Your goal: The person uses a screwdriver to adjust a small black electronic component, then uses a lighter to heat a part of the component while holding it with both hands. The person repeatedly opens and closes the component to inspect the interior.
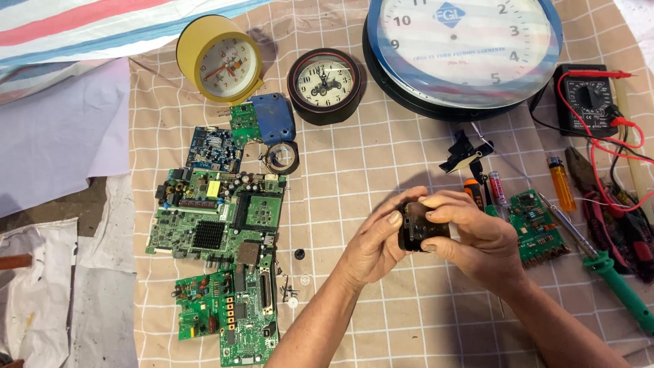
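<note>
Both my hands hold a small black boxy clock mechanism [417, 228] above the checked cloth. My left hand [373, 245] grips its left side, thumb on the top edge. My right hand [471, 233] wraps its right side, with fingers curled over the top and front. Most of the black part is hidden by my fingers. Black clock hands [462, 154] lie on the cloth just above my hands, and a battery [496, 187] and a small screwdriver [475, 193] lie beside them.
Several green circuit boards [218, 232] lie at left, another board [535, 225] at right beside a green-handled soldering iron [613, 279]. A yellow clock [219, 60], a small dark round clock [324, 84], a large wall clock [463, 48], a multimeter [587, 99] and an orange lighter [563, 182] lie around.
</note>
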